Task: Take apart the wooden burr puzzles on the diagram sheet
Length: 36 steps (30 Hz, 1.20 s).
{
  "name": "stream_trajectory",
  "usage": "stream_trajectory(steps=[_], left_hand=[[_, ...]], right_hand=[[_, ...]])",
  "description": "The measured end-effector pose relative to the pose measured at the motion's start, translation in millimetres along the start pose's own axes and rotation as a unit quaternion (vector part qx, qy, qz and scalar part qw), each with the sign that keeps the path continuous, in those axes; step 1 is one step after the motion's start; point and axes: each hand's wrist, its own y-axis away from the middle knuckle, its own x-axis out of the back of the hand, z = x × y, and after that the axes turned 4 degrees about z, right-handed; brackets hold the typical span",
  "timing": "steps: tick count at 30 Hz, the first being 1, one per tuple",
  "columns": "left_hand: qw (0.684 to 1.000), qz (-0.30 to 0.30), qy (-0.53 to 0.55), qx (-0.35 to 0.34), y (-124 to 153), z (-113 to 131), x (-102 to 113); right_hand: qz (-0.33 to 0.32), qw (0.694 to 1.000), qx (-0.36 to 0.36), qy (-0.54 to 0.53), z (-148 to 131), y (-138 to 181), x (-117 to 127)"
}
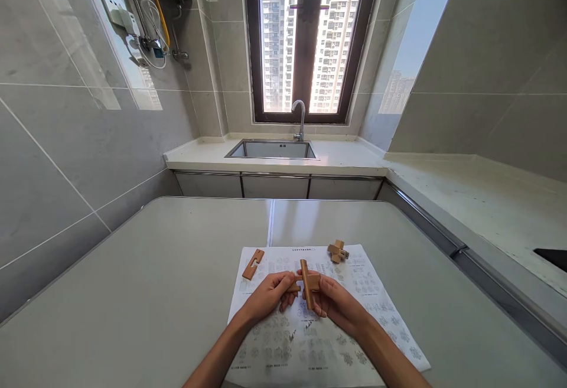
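Head view: low in the frame's centre, our left hand [270, 294] and right hand [335, 303] both grip crossed wooden pieces [306, 283] over a printed sheet [385, 323].

Both hands [266, 297] [337, 302] holding crossed wooden pieces [306, 283] over printed sheet [354, 329], loose notched piece [253, 264] nearby

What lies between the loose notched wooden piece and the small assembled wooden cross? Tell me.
In the head view, only printed instruction sheet lies between the notched piece and the assembled cross; no other item lies there.
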Motion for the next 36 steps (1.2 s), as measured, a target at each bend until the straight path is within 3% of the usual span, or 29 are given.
stream_trajectory(steps=[6, 10, 18, 36], left_hand=[[0.999, -0.046, 0.001, 0.009, 0.9, 0.5, -0.6], [0.999, -0.045, 0.010, 0.017, 0.2, -0.9, -0.2], [1.000, -0.018, 0.017, 0.017, 1.4, 4.6, -1.8], [1.000, -0.016, 0.025, 0.010, 0.0, 3.5, -2.3]], right_hand=[[-0.058, 0.998, -0.008, 0.011, 0.4, 2.6, 1.3], [-0.070, 0.997, -0.010, 0.016, 2.7, 4.1, 2.9], [-0.031, 0.999, -0.015, 0.037, 5.5, 5.0, 0.1], [-0.048, 0.999, -0.007, 0.004, 0.9, 4.6, -7.5]])
